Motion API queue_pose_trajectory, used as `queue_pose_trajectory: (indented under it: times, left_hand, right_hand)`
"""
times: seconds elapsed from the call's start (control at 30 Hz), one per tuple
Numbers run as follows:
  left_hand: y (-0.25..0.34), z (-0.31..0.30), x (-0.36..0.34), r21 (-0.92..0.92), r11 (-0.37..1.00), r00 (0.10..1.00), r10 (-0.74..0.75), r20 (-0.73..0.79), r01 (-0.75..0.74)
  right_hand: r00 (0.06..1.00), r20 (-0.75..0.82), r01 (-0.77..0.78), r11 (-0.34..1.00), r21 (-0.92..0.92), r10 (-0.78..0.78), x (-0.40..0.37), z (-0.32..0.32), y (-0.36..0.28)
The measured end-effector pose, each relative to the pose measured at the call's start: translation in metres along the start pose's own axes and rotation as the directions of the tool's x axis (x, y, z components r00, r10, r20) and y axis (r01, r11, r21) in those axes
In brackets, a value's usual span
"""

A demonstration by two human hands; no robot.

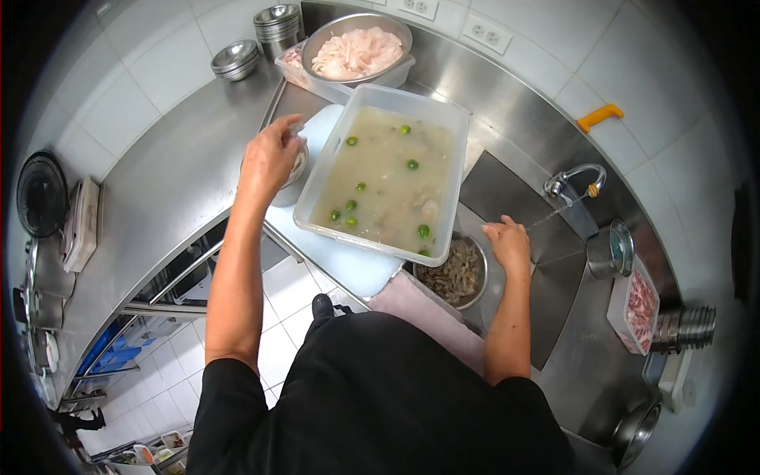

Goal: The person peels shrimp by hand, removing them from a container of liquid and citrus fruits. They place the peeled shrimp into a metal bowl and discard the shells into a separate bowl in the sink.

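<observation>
My left hand (pixel 269 158) is above a small round container (pixel 294 172) at the left side of the large plastic tub. Its fingers are bent together around something pale and blurred. The tub (pixel 307 207) holds cloudy liquid with several green round fruits (pixel 412 165) and some pale pieces under the surface. Over at the sink's near left edge, my right hand (pixel 511 244) has its fingers drawn together; what they hold, if anything, is too small to make out. Just left of it, a metal bowl (pixel 480 294) contains grey-brown pieces that look like shrimp or shells.
Water runs from the faucet (pixel 574 180) into the sink (pixel 507 190). A metal bowl of pale pink meat (pixel 360 54) stands behind the tub. A light blue board (pixel 348 263) lies beneath the tub, and a cloth (pixel 423 309) hangs at the front edge. A meat tray (pixel 637 305) is at right.
</observation>
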State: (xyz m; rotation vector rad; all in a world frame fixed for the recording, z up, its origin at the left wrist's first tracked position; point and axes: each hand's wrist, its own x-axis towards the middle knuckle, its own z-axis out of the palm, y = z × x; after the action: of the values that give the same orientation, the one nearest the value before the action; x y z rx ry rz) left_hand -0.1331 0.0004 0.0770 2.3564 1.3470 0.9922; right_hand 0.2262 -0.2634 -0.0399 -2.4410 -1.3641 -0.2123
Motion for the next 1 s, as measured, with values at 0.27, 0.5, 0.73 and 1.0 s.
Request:
queue_pose_trajectory:
  times: [0.27,0.5,0.73,1.0]
  left_hand:
    - [0.065,0.059,-0.031,0.189,0.840,0.650,0.230,0.724,-0.508]
    - [0.051,0.113,-0.039,0.271,0.806,0.621,0.148,0.769,-0.527]
    - [0.036,0.071,-0.009,-0.113,0.990,0.589,0.140,0.796,-0.082]
    - [0.052,0.058,-0.018,-0.423,0.829,0.771,-0.015,0.637,0.365]
  right_hand:
    - [0.879,-0.125,0.470,0.881,0.057,-0.461,0.043,-0.052,-0.123]
    - [0.689,0.541,0.630,0.767,-0.120,-0.482,0.076,0.003,-0.172]
    - [0.774,0.155,0.571,0.783,0.249,-0.614,0.075,-0.007,-0.151]
    - [0.987,0.094,0.043,0.789,0.612,-0.127,0.045,-0.059,-0.173]
